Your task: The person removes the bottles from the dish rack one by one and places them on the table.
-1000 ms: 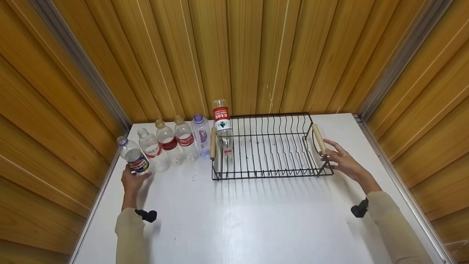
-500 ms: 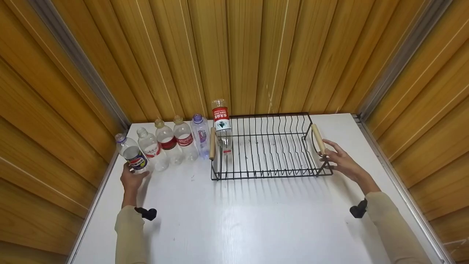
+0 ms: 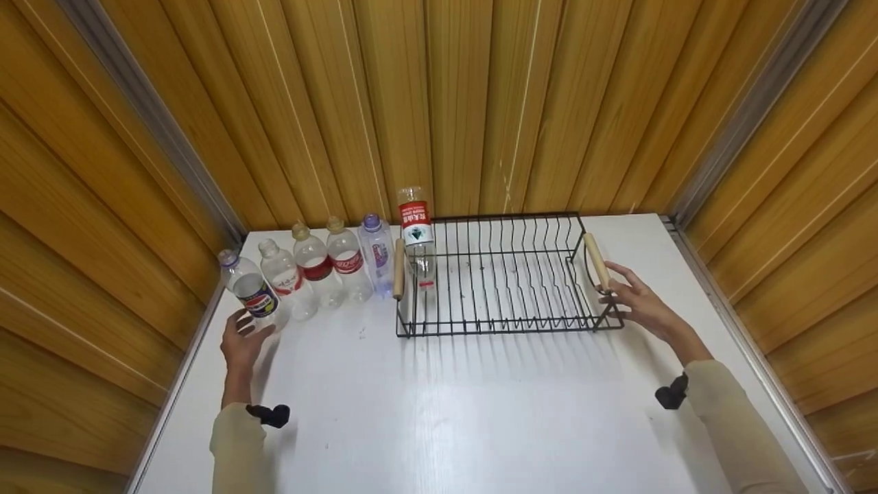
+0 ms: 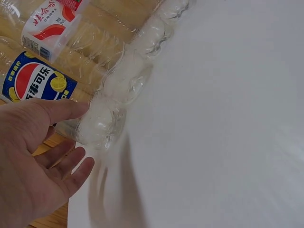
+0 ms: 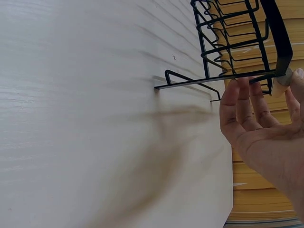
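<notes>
My left hand [image 3: 240, 343] is just in front of a clear Pepsi bottle [image 3: 258, 302], its fingers loosely spread near the base. In the left wrist view the bottle's blue label [image 4: 38, 78] shows beyond the thumb, and no grip is around it. At the rack's right end, my right hand [image 3: 645, 305] holds the black wire dish rack [image 3: 507, 329] by its wooden handle [image 3: 596, 261]. The right wrist view shows the thumb by the handle's end and fingers [image 5: 242, 102] bent against the wire frame.
Beside the Pepsi bottle several clear plastic bottles stand in a row, among them a red-labelled bottle [image 3: 317, 269] and a purple-tinted bottle [image 3: 377, 254]. Another bottle [image 3: 416, 223] leans upside down in the rack's left end. Wood-patterned walls [image 3: 459, 103] enclose the white table [image 3: 446, 412].
My left hand has let go of the Pepsi bottle and drawn slightly back toward me, fingers spreading. The right hand and the rack have stayed in place.
</notes>
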Action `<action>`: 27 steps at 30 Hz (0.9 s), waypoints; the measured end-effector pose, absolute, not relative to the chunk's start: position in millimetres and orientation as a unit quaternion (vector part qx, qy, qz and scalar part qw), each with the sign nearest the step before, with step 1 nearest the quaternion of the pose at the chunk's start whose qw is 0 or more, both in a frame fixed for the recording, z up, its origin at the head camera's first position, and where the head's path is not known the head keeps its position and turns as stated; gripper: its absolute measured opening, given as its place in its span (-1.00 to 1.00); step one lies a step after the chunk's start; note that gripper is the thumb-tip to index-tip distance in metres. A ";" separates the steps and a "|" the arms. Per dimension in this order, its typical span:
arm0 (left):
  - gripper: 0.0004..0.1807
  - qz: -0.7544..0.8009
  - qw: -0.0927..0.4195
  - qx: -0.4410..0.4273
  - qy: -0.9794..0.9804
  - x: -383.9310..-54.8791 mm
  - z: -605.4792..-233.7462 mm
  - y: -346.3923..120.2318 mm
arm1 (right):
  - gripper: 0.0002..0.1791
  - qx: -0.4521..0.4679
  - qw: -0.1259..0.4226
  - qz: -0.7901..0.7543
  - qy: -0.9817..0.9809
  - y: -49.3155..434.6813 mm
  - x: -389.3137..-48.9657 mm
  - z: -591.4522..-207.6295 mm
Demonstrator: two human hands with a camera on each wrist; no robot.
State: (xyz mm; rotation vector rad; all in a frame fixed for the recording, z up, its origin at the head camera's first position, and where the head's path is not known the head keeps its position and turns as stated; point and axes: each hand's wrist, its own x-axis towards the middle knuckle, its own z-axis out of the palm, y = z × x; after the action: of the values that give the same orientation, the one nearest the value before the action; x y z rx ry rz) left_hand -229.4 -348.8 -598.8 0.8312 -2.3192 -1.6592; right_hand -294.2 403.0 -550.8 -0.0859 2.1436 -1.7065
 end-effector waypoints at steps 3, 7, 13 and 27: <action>-0.14 -0.567 0.083 0.290 -0.767 -222.9 -597.3 -347.5 | -0.32 -0.032 0.199 -0.608 0.768 403.1 -294.6 -550.2; -0.22 -0.576 0.079 0.311 -0.752 -215.5 -597.2 -346.1 | -0.31 -0.034 0.203 -0.609 0.766 403.0 -295.0 -549.4; -0.38 -0.596 0.065 0.278 -0.751 -209.1 -599.6 -340.5 | -0.31 -0.037 0.204 -0.608 0.766 403.1 -294.8 -548.7; -0.43 -0.594 -0.039 0.161 -0.787 -230.4 -587.6 -301.6 | -0.32 -0.035 0.201 -0.613 0.763 401.5 -293.7 -549.4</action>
State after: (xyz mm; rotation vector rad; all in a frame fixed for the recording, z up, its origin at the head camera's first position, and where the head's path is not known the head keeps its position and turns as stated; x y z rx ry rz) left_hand -230.4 -301.6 -587.6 0.5170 -2.5361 -1.9133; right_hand -293.7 401.5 -549.4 -0.0990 2.1334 -1.7131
